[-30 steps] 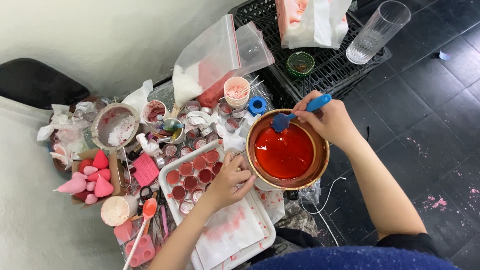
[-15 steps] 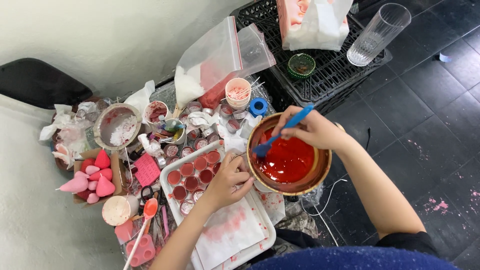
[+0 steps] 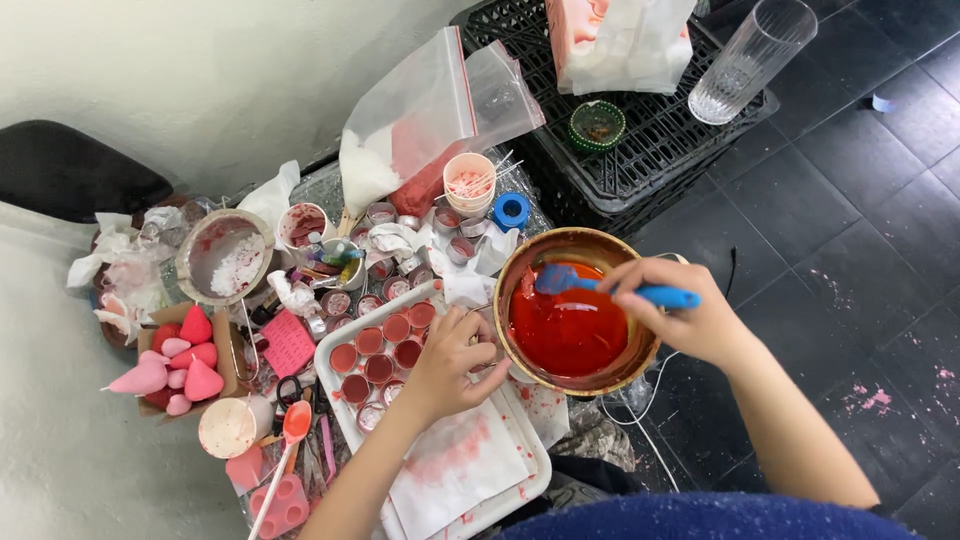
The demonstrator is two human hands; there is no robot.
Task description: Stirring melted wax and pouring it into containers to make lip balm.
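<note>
My right hand (image 3: 682,318) grips the handle of a blue spatula (image 3: 590,285), whose blade rests in the red liquid of a round brown bowl (image 3: 560,250). The bowl tilts a little toward the white tray (image 3: 523,485). My left hand (image 3: 455,358) rests on that tray beside the bowl's left rim, fingers curled over something small that I cannot make out. Several small round pans filled with red-orange paste (image 3: 378,352) sit in rows on the tray just left of that hand.
A stained white paper (image 3: 455,470) lies on the tray. Pink sponges (image 3: 172,367) in a box, a sieve with white powder (image 3: 226,256), a plastic bag of powder (image 3: 420,130), a blue tape roll (image 3: 511,210), a black crate (image 3: 650,130) and a clear glass (image 3: 745,60) surround the work area.
The spatula has swung from the bowl's upper rim down into the red liquid, its handle now pointing right. The bowl shifted slightly. My left hand stayed by the tray.
</note>
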